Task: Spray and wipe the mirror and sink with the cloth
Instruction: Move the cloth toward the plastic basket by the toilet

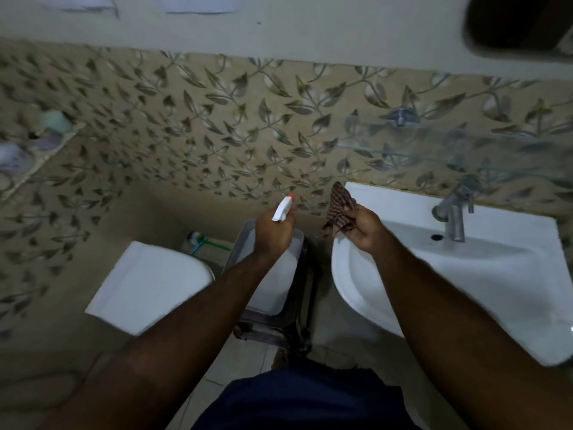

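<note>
- Left hand (273, 232) is up in front of the body, fingers wrapped tight around the neck of a white plastic spray bottle with a red nozzle tip (282, 209); the trigger head pokes out above the fist, nozzle aimed up and toward the wall.
- The bottle's pale body hangs below the wrist, over a clear plastic stool (266, 324) standing on the floor.
- Right hand (364, 228) is closed on a bunched brown-and-cream checked cloth (339, 209), pinched between thumb and fingers, with loose folds sticking up and drooping to the left.
- That hand and cloth hover above the left rim of the white ceramic wall-hung sink (496, 274); whether they touch the rim, I cannot tell.
- A grey metal tap (454, 217) stands at the back of the basin, near the wall.
- A clear glass shelf (434, 144) on a chrome bracket juts from the beige leaf-patterned wall tiles (217, 125) above the tap.
- A white toilet with its lid down (148, 283) sits to the left of the stool.
- The picture is dim and slightly blurred.
</note>
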